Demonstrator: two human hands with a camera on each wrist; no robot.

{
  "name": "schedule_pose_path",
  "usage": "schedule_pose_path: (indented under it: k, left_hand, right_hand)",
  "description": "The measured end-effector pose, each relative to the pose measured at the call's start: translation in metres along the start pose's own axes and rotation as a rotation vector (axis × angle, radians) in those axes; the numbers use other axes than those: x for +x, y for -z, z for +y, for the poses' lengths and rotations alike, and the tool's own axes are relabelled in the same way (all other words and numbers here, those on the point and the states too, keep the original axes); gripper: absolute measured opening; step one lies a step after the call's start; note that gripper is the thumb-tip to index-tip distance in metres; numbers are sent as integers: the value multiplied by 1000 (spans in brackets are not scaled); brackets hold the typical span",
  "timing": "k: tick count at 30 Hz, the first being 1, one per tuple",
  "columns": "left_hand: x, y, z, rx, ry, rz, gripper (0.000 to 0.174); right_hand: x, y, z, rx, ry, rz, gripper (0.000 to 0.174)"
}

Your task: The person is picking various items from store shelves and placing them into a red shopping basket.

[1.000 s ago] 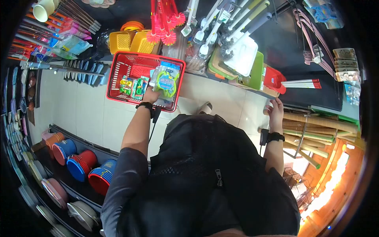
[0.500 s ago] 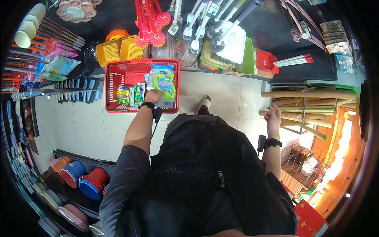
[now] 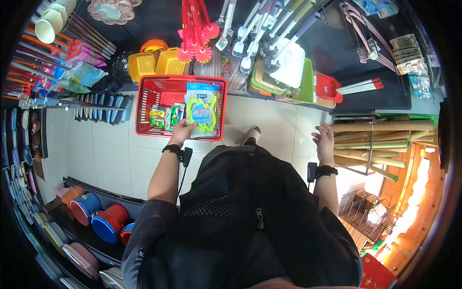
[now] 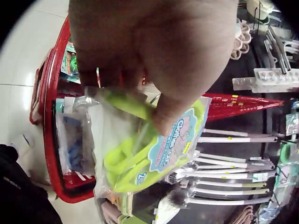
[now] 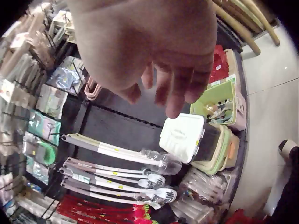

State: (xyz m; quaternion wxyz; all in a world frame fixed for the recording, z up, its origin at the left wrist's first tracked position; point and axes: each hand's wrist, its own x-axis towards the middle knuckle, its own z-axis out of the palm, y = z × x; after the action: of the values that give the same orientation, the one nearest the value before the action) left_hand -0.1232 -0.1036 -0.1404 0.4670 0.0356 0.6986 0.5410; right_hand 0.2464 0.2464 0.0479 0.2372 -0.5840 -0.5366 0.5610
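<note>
My left hand (image 3: 181, 133) pinches the edge of a clear packet (image 3: 201, 110) with bright green hangers and a blue label, held over the right part of a red basket (image 3: 139, 108). The left wrist view has the thumb of the left hand (image 4: 154, 60) lying across the packet (image 4: 135, 163). Small green and yellow packs (image 3: 158, 115) lie in the basket beside it. Out to the right, my right hand (image 3: 324, 139) is raised with loosely bent fingers and nothing in them; in its wrist view the right hand (image 5: 149, 51) hangs before the shelf.
Yellow baskets (image 3: 143, 66), red-headed brushes (image 3: 202, 54) and a white-lidded box (image 3: 290, 66) stand along the shelf ahead. Rolled mats (image 3: 385, 127) lean in a rack at the right. Stacked buckets (image 3: 107, 223) sit at the lower left, and a foot (image 3: 252, 134) is on the tiled floor.
The packet now shows its whole label, lifted a little toward the body in the left hand. The right hand has shifted slightly left, still holding nothing.
</note>
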Motion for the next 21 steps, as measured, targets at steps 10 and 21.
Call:
schedule_pose_path:
  k: [10,21]
  left_hand:
    - [-71,5,83,-183,-286,-221,27]
    - [-110,-66,197,-224,-490,-456,29]
  right_hand:
    - [-6,-64,-50,-38,141,-403,33]
    - [-52,-125,-116,-33,399,-1031,45]
